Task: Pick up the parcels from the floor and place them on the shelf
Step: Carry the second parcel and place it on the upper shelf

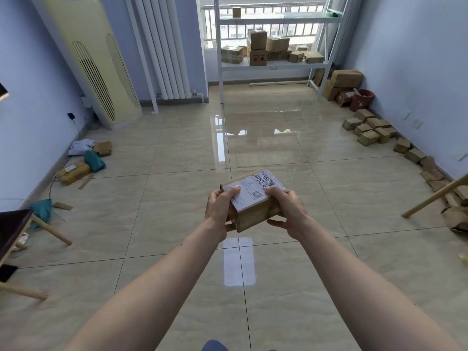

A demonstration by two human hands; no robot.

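I hold a small brown cardboard parcel [253,202] with a white shipping label on top, out in front of me above the tiled floor. My left hand [219,211] grips its left side and my right hand [286,207] grips its right side, thumbs on the label. The white metal shelf [273,65] stands at the far end of the room by the window, with several cardboard boxes [257,50] on its lower level and one small box [236,11] on an upper level.
A row of small parcels [369,129] runs along the right wall, with larger boxes [345,78] and a red bucket [361,100] in the far corner. Bags and packets [84,158] lie by the left wall. A tall air conditioner [96,62] and a radiator [162,46] stand far left. Wooden furniture legs [54,233] flank both sides.
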